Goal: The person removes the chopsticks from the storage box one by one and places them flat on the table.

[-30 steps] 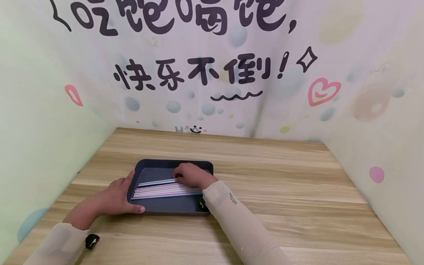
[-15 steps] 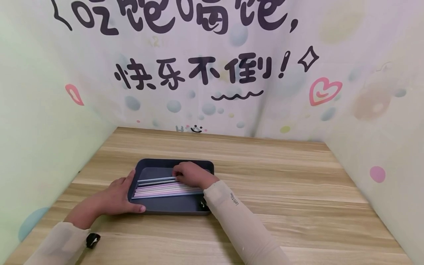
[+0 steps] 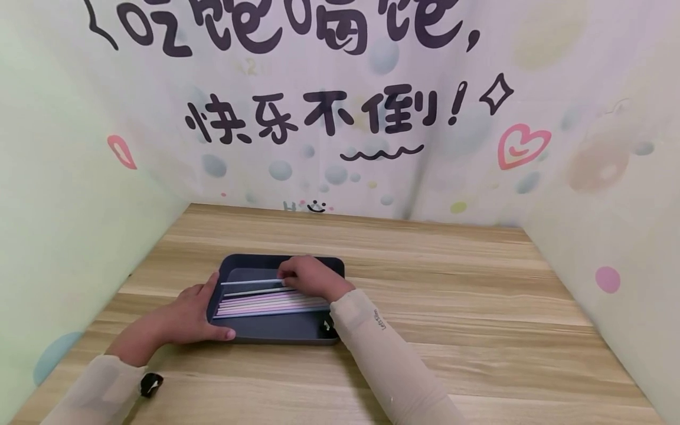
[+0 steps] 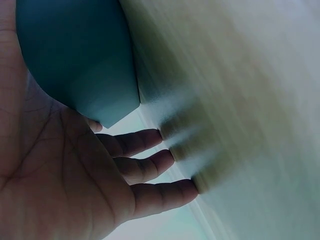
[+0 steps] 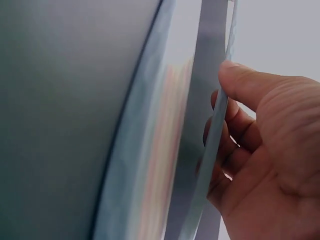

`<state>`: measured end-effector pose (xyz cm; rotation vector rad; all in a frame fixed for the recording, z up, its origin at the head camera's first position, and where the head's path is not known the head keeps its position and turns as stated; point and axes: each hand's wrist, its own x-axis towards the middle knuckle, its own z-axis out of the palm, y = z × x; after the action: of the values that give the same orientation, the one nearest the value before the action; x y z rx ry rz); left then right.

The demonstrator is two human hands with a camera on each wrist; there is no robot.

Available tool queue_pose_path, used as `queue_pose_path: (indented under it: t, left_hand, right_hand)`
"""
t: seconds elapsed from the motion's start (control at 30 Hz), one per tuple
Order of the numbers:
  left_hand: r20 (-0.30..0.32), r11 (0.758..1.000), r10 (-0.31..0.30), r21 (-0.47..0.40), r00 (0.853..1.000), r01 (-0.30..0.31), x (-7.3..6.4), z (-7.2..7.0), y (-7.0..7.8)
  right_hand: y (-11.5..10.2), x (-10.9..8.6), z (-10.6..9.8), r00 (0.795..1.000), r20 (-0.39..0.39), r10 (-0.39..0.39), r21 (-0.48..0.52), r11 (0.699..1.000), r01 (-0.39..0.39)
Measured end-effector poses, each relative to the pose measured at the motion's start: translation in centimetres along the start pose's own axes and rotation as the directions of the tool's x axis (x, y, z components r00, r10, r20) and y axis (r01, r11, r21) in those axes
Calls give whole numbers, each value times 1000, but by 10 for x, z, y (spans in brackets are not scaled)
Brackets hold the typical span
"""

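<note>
A dark grey tray (image 3: 265,328) sits on the table, left of centre. My left hand (image 3: 186,314) lies against its left end, index finger along the side and thumb stretched along the near rim. In the left wrist view three fingertips (image 4: 162,156) touch the tabletop beside the tray. Over the tray, my right hand (image 3: 310,276) pinches a pale blue straw (image 3: 247,283) between thumb and fingers; the right wrist view shows this straw (image 5: 214,132) apart from the others. One pale straw (image 3: 255,291) lies just nearer, then a row of pink, white and blue straws (image 3: 265,306). Their right ends are hidden by my right hand and sleeve.
The wood-grain table (image 3: 451,324) extends right of the tray. A printed cloth wall (image 3: 340,183) stands behind it, with pale walls on both sides. Small black devices sit at my left cuff (image 3: 151,385) and right cuff (image 3: 327,323).
My right hand has lifted slightly toward the tray's far side, drawing the pinched blue straw away from the pale straw it lay against. The left hand holds its place.
</note>
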<state>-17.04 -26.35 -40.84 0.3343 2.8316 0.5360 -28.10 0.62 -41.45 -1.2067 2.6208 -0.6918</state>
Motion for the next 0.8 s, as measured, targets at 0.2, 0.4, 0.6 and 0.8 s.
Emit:
queue_pose_path:
  t: [0.2,0.4,0.6,0.8]
  left_hand:
    - [-8,1000,0,-8,1000,0,1,2,-2]
    - [-8,1000,-2,-4,1000,2,0,2,-3]
    - [3,1000,-16,-4,1000,16,-2,1,-3]
    - [-2,1000,-1,-4,1000,1,0,0,-2]
  right_hand:
    - [-4,-3,-8,999,3,48,81,996,-48]
    - [-4,-4,-13,997,21,73,142,987,-75]
    - [-4,-5,-19,999,-20,44,115,993,-41]
    - [-5,-10,-34,995,-92,40,123,992,-28]
